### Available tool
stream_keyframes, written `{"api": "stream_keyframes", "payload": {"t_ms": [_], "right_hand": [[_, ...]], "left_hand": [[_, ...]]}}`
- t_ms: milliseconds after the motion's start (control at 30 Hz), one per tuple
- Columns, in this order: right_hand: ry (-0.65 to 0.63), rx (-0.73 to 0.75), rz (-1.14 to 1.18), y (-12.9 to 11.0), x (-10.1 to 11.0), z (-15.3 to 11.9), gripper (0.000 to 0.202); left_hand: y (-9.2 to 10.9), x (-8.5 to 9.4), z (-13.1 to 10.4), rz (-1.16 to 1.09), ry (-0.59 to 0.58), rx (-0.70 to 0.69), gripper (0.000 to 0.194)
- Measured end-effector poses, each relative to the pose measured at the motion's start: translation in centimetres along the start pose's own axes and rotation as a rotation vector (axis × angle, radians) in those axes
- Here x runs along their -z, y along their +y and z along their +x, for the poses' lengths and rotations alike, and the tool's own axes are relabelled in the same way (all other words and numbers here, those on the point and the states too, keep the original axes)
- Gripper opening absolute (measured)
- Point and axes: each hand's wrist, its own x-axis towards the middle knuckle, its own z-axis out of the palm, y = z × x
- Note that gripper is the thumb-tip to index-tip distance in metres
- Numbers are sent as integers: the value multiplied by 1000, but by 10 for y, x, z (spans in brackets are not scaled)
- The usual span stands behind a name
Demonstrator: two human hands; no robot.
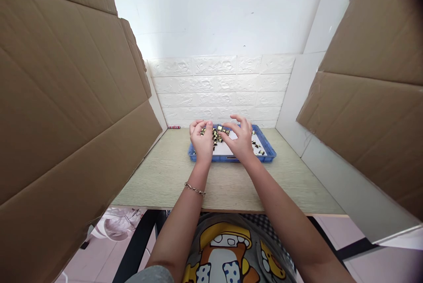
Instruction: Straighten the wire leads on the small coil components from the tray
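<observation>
Over a blue tray (224, 158) my right hand (240, 141) is closed in a pinch. A small yellow-and-black component (220, 128), like a little coil or transformer, sits between its thumb and index finger. To its left, my left hand (202, 142) has its thumb and fingertips pressed together; whatever they pinch is too small or hidden to make out. Under and between the hands lies a pile of the same small components (218, 138), partly covered by my hands. Several loose components (261, 152) lie at the tray's right side on a white sheet (241, 150).
The tray stands on a pale wooden table (165, 173), against a white brick-patterned wall (221, 82). A red pen-like stick (173, 127) lies at the back left. Large cardboard panels (72, 98) flank the table on both sides.
</observation>
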Motion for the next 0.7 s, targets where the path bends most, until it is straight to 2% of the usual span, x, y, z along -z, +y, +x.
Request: {"api": "stream_keyframes", "payload": {"t_ms": [133, 400, 700], "right_hand": [[-30, 17, 10, 0, 0, 0, 14], [-30, 56, 52, 1, -1, -1, 16], [-29, 90, 66, 2, -1, 0, 15]], "left_hand": [[-2, 0, 4, -89, -23, 97, 15], [3, 1, 6, -317, -93, 389, 17], [4, 3, 8, -513, -170, 520, 13]]}}
